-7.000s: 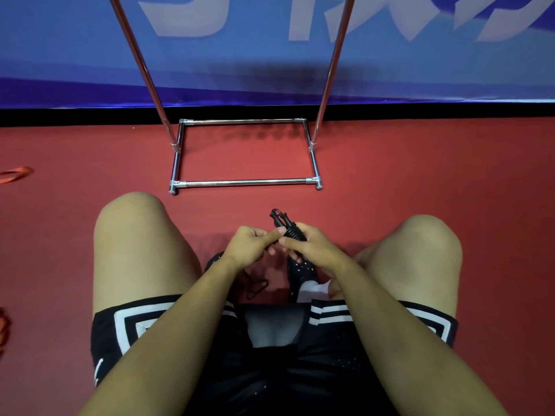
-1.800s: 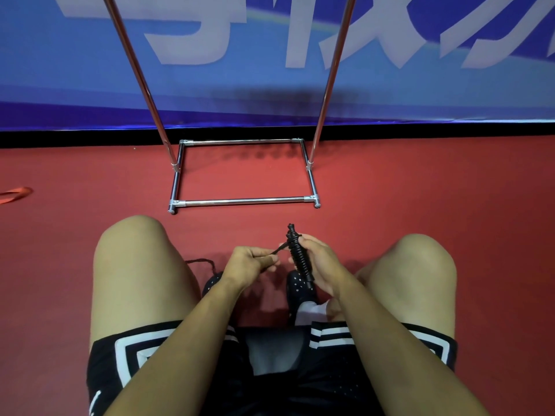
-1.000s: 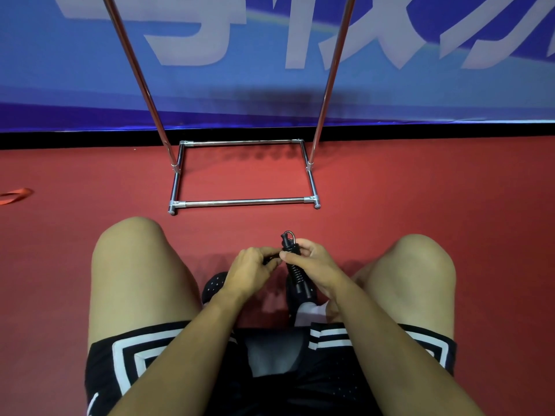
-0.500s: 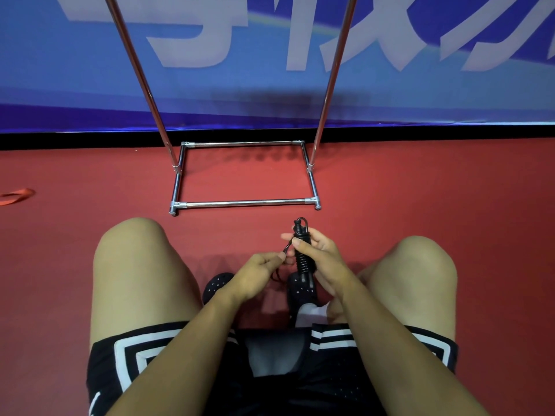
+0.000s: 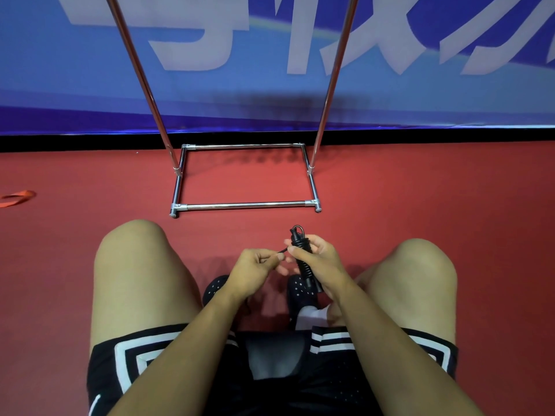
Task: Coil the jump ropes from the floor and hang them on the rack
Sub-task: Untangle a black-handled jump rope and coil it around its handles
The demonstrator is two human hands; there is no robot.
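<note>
black jump rope (image 5: pixel 303 259) wound tight round its handles, right hand (image 5: pixel 322 261) grip wrapping it, left hand (image 5: pixel 255 267) pinching its loose end

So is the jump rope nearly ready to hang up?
Nearly. The black jump rope is mostly wound round its handles in the right hand. The left hand pinches the loose end. Nothing visibly hangs on the rack. An orange strap lies on the floor.
</note>
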